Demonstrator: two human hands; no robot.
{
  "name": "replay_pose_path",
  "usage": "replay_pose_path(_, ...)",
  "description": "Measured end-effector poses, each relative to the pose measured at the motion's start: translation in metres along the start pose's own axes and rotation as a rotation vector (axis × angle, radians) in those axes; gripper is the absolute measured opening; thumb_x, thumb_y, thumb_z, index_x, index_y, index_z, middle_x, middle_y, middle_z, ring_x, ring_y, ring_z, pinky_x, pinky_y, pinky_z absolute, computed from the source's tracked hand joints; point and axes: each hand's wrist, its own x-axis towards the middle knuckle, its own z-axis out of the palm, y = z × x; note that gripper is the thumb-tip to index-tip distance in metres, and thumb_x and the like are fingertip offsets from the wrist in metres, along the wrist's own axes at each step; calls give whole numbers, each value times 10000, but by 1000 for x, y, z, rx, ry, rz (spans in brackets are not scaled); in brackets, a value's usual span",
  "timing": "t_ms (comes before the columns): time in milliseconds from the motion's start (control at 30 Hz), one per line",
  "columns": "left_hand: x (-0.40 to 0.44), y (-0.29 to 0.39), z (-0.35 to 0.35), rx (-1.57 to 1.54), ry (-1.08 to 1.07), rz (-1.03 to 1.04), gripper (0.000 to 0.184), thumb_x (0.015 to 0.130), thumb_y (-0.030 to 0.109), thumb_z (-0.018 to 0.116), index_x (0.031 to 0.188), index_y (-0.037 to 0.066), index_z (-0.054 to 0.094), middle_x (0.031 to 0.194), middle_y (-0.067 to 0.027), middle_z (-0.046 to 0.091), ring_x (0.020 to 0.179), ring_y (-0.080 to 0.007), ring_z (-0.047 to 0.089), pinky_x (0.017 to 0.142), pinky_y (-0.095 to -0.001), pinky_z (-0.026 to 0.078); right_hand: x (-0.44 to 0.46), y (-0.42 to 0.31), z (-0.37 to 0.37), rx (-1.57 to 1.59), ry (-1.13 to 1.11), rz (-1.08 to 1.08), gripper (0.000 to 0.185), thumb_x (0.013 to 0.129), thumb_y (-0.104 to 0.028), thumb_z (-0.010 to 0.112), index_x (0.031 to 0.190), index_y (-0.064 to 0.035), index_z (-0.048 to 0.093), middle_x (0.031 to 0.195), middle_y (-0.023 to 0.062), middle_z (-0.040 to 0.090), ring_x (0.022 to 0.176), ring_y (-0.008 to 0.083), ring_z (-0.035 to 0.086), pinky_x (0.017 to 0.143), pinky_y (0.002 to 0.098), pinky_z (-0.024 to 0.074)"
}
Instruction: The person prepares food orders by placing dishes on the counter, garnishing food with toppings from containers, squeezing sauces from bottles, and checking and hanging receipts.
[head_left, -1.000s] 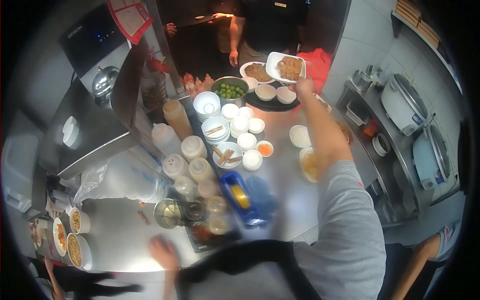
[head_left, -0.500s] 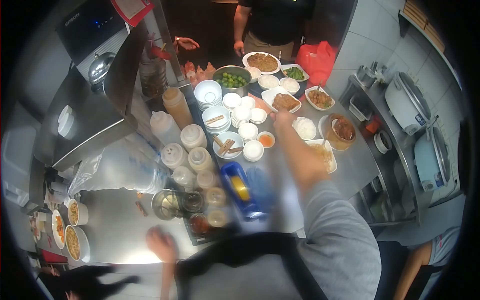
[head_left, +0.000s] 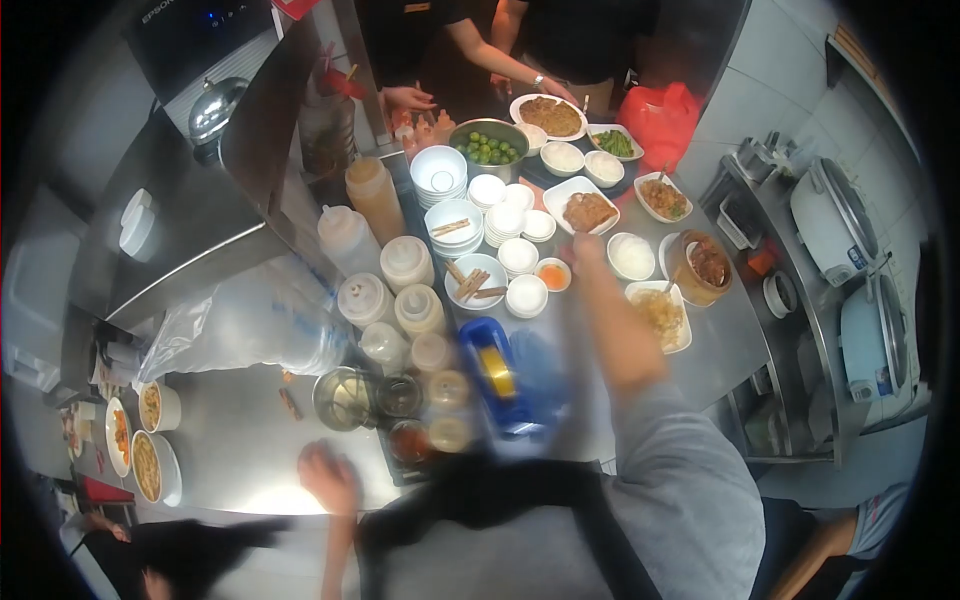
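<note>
My right hand (head_left: 590,254) reaches forward to the near edge of a white square dish (head_left: 563,190) of browned food. Its fingers are blurred and partly hidden; whether they touch the rim I cannot tell. A small bowl of orange sauce (head_left: 552,275) lies just left of this hand, and a bowl of white rice (head_left: 631,257) to its right. My left hand (head_left: 328,478) is low over the steel counter's near edge, fingers loosely bent, with nothing visible in it. A round metal container (head_left: 343,398) stands beyond it.
Stacked white bowls (head_left: 440,172), squeeze bottles (head_left: 406,263) and a blue tray (head_left: 485,350) crowd the middle. A pot of green limes (head_left: 488,145) and a red jug (head_left: 660,125) stand behind. Other people are at the back, lower left and lower right; one reaches to a noodle plate (head_left: 550,117).
My right hand has drawn back slightly from the dish's near rim. At the back, another person's arm has stretched to the noodle plate. The view has shifted a little.
</note>
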Motion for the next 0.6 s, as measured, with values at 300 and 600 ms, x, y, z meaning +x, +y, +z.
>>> replay_pose_path(300, 1, -3, 4, 5, 9, 0, 463, 742, 143, 593, 1188, 79, 482, 1192, -167, 453, 1130, -363, 408, 941, -464, 309, 14, 23, 26, -1237, -92, -1099, 144, 745, -98, 577, 872, -77, 643, 933, 53, 617, 927, 293, 586, 777, 408, 482)
replay_pose_path(600, 3, 4, -1, 0, -4, -16, 458, 748, 146, 591, 1187, 76, 481, 1190, -167, 449, 1131, -361, 407, 940, -463, 307, 26, -2, 28, -1620, -413, -1601, 159, 675, -141, 650, 828, -109, 624, 854, 51, 613, 878, 227, 578, 755, 381, 444)
